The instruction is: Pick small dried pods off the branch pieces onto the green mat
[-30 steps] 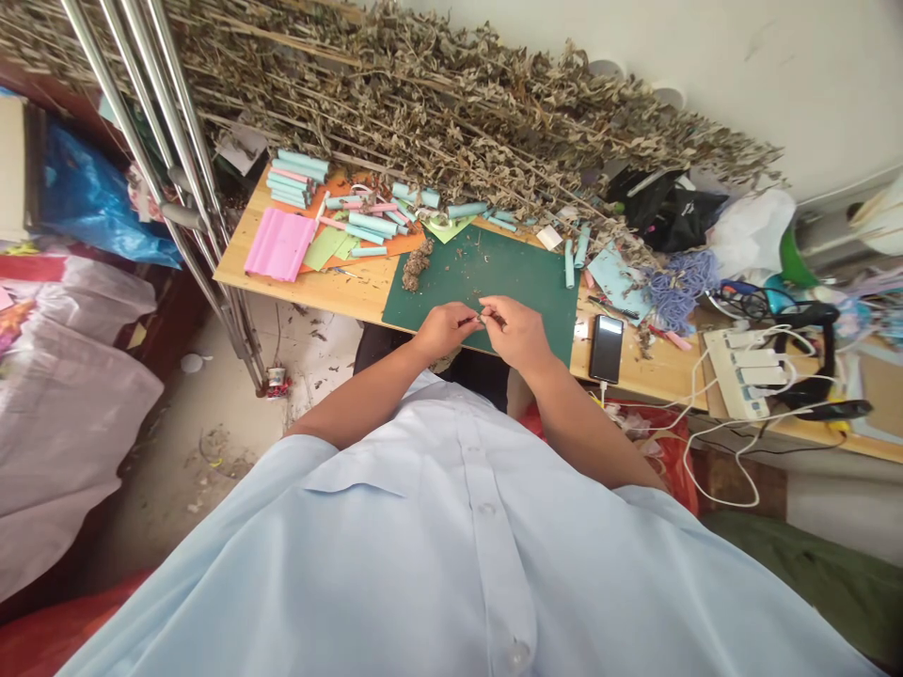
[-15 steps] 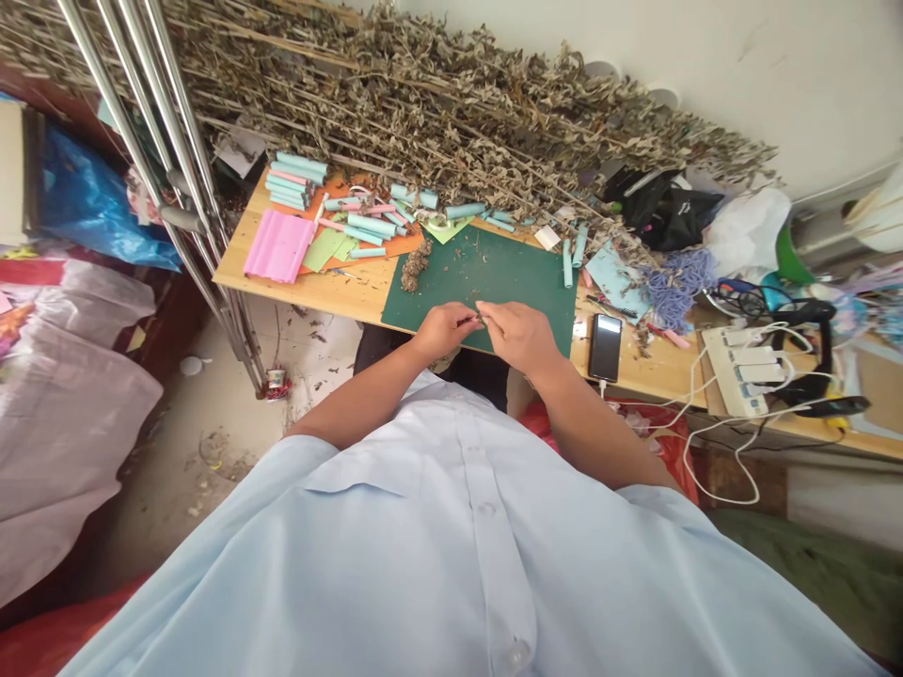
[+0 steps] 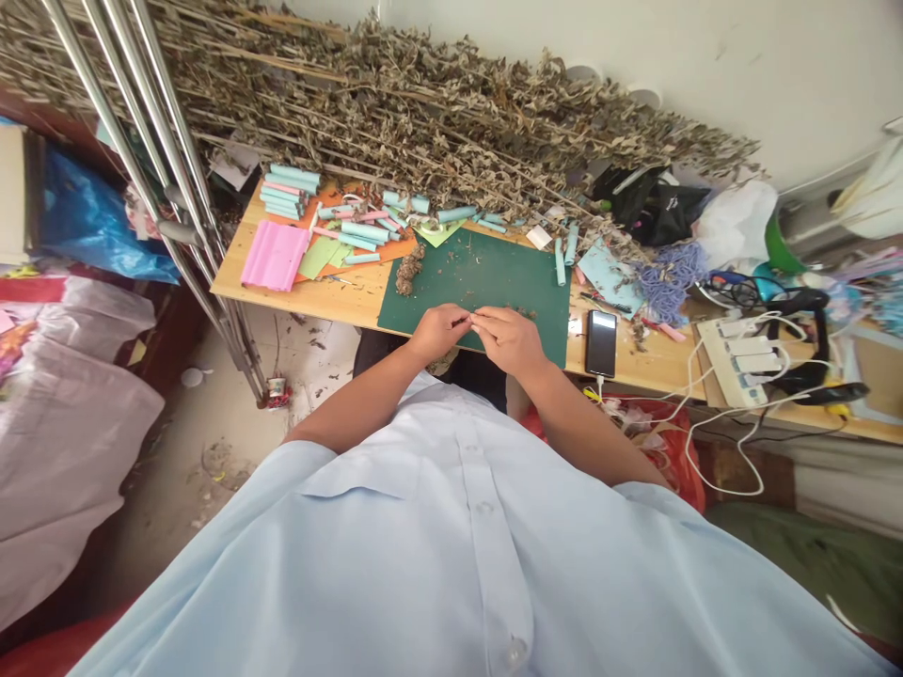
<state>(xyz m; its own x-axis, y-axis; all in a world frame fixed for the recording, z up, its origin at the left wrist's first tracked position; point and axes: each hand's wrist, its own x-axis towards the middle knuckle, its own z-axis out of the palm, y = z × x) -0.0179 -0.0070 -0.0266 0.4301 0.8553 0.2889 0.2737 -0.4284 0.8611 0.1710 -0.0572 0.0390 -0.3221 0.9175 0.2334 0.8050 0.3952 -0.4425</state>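
My left hand (image 3: pixel 440 333) and my right hand (image 3: pixel 509 338) meet fingertip to fingertip above the front edge of a green cutting mat (image 3: pixel 486 277). Both are closed in a pinch; whatever lies between the fingertips is too small to make out. A clump of dried brown plant matter (image 3: pixel 407 270) rests on the mat's left side, and small crumbs are scattered over the mat. To the left lie blue paper rolls (image 3: pixel 365 230), a pink paper stack (image 3: pixel 275 256) and green paper (image 3: pixel 324 256).
Dried leafy stalks (image 3: pixel 423 122) are heaped along the back of the table. On the right are a phone (image 3: pixel 601 344), a white power strip (image 3: pixel 737 362) with cables, and purple string (image 3: pixel 669 282). Metal poles (image 3: pixel 169 160) stand at the left.
My right hand has turned slightly and its fingers have drawn closer to my left fingertips. Crumbs now show on the mat behind my right hand. The view has shifted a little.
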